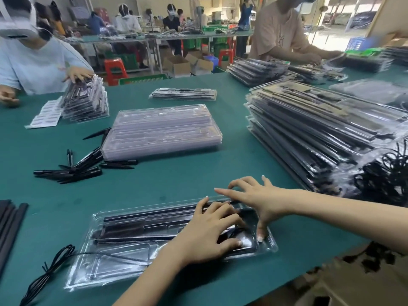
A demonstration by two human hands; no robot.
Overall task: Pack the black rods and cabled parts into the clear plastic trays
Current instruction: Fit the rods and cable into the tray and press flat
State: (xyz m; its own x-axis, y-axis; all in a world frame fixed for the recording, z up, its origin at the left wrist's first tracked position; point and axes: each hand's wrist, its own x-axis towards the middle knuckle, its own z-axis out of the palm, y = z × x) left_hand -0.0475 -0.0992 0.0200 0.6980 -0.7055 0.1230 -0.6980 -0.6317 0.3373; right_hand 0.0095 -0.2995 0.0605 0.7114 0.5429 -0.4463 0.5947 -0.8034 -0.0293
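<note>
On the green worktop (167, 180) right in front of us lies a clear plastic tray (123, 257), long side running left to right, with black rods (141, 226) already lying in its far channels. Both our hands rest on its right end. Our left hand (212, 230) lies over the tray with fingers spread and slightly bent, fingertips pressing down on a dark part in the right-hand compartment; we cannot tell whether it grips anything. Our right hand (258, 199) reaches in from the right, fingers splayed, thumb pressed down near the tray's right edge and index finger stretched along the far rim.

A black cable (50, 268) trails from the tray's left side onto the worktop, bundled near the edge. Further left, a loose heap of black pointed rods (75, 168) lies beside a stack of empty clear trays (163, 131). To our right stands a tall stack of filled trays (320, 133), with a tangle of black cabled parts (384, 173) just beside it. At the far left a person in a light shirt (33, 65) handles another pile of packed trays (86, 100).
</note>
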